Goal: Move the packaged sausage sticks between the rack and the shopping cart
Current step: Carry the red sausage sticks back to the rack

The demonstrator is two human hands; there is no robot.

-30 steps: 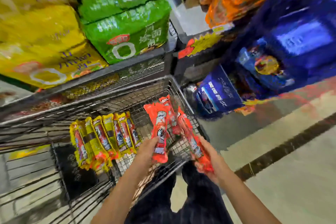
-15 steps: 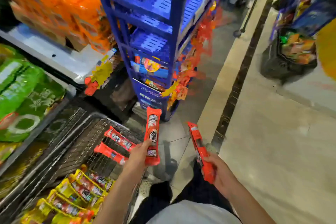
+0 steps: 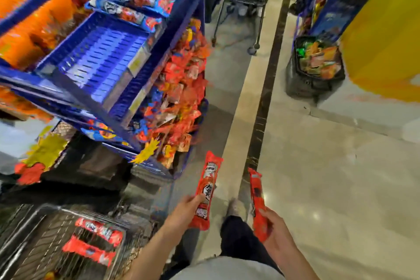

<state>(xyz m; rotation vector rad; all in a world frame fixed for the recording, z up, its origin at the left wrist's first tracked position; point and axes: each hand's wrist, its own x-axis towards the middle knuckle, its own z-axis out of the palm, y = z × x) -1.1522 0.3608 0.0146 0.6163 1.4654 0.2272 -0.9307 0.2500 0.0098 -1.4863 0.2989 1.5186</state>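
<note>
carry step, cart to rack. left hand (image 3: 185, 212) grip holds red sausage stick (image 3: 206, 191) upright; right hand (image 3: 276, 229) grip holds second stick (image 3: 258, 202). both over floor, between shopping cart (image 3: 34, 234) and blue rack (image 3: 102, 57). two more sticks in cart (image 3: 95, 241). next: likely reach up-left, lay sticks on bare shelf.

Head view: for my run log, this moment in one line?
left hand: grips sausage stick | right hand: grips second stick | cart: two packs inside

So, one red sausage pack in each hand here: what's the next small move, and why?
Probably raise the left hand and its red pack toward the bare blue rack shelf. The right hand grips a second pack; both are clear of the cart, and that shelf has room.
</note>
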